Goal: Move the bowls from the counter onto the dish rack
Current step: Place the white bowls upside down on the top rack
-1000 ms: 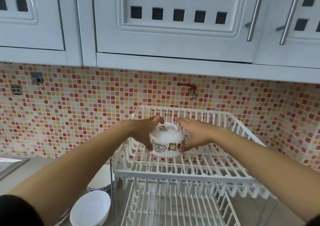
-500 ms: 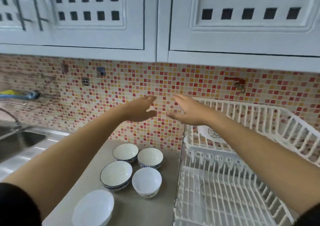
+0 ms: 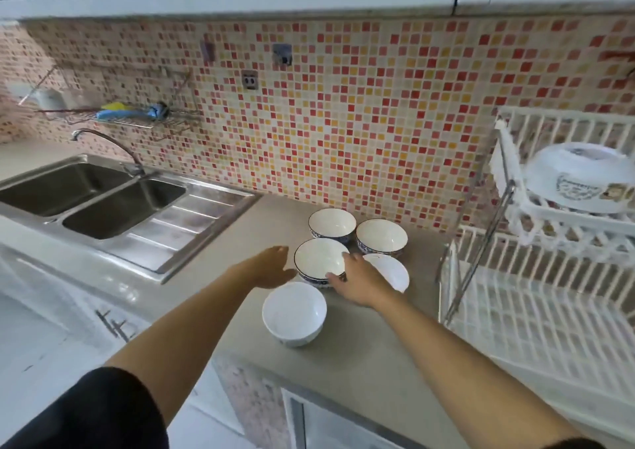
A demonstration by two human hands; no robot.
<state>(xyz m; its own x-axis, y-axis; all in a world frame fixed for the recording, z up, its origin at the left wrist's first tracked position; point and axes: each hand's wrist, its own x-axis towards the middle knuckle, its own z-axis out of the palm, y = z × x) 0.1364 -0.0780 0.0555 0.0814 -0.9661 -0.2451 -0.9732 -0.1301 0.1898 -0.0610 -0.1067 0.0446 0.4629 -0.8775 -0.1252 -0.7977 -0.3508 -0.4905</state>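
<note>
Several white bowls stand in a cluster on the beige counter. A blue-rimmed bowl sits in the middle, flanked by my two hands. My left hand is open at its left side. My right hand is open at its right side, fingertips touching the rim. Two more patterned bowls stand behind, a plain white bowl in front, and another white bowl is partly hidden by my right hand. An upturned white bowl with a cartoon print rests on the upper tier of the white dish rack.
A steel double sink with a tap lies at the left. A wire shelf with a blue brush hangs on the mosaic wall. White cabinets run above. The rack's lower tier holds nothing.
A second ago both hands held the printed bowl over the rack's top tier. They let it go there, swung left and came down around the blue-rimmed bowl on the counter.
</note>
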